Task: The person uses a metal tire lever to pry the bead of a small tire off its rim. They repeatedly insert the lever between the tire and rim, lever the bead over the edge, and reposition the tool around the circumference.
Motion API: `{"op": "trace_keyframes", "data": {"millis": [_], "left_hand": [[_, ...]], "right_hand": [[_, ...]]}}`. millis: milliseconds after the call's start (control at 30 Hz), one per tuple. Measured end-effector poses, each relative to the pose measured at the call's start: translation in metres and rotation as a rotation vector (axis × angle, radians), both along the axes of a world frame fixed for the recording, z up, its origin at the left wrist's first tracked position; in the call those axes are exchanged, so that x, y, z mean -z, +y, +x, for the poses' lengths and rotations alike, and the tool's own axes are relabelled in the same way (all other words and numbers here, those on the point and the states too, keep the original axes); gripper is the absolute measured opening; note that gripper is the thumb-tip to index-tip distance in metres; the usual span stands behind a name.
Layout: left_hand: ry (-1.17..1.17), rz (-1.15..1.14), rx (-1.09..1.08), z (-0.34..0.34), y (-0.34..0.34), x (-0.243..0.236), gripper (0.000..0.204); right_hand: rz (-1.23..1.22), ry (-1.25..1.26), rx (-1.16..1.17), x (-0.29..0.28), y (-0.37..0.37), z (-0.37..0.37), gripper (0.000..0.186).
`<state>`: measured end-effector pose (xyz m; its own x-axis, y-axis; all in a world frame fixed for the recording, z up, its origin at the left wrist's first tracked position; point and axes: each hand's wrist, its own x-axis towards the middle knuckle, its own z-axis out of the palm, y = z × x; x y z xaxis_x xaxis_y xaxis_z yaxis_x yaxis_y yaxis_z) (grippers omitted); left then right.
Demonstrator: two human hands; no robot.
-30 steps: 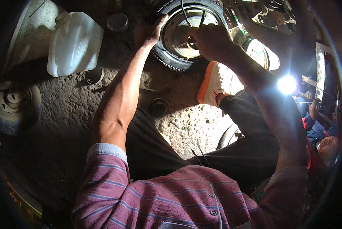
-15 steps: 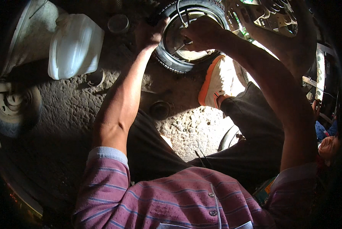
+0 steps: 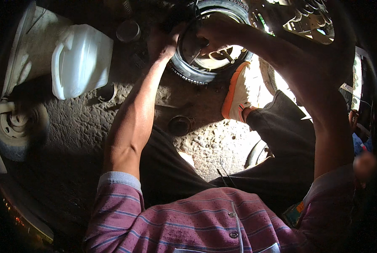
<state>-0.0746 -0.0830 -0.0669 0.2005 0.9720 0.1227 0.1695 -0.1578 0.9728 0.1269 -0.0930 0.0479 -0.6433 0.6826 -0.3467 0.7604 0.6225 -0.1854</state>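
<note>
My left hand (image 3: 165, 44) grips the left side of a black tyre (image 3: 197, 76) on a wheel with a pale metal rim (image 3: 213, 63), its fingers mostly in shadow. My right hand (image 3: 216, 36) is curled over the wheel's upper middle, around something dark that I cannot make out. A dark hose or lever stands up at the top of the rim. The sole of my orange and white shoe (image 3: 232, 90) is just below the wheel.
A white plastic jug (image 3: 81, 63) and a small wheel (image 3: 19, 128) are on the left, near a round can (image 3: 127, 30). Metal vehicle parts (image 3: 306, 19) fill the upper right. Another person (image 3: 363, 164) is at the right edge. Rough ground (image 3: 205, 147) shows between my legs.
My right hand has shifted leftward over the rim, and its forearm has swung higher and rightward. The view has moved, so the scene sits slightly lower. The other person is now less visible.
</note>
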Motion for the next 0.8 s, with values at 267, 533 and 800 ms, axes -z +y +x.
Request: {"op": "trace_keyframes", "data": {"millis": [267,533,800], "left_hand": [[0.240,-0.072,-0.071,0.000,0.004,0.002,0.068],[0.138,-0.158,0.008,-0.002,0.005,-0.003,0.063],[0.157,-0.169,-0.038,-0.001,0.004,-0.004,0.068]], "right_hand": [[-0.117,-0.094,-0.032,0.006,0.012,-0.011,0.055],[-0.134,-0.163,-0.003,0.004,0.017,-0.023,0.048],[-0.203,-0.263,0.047,-0.009,0.013,-0.032,0.053]]}}
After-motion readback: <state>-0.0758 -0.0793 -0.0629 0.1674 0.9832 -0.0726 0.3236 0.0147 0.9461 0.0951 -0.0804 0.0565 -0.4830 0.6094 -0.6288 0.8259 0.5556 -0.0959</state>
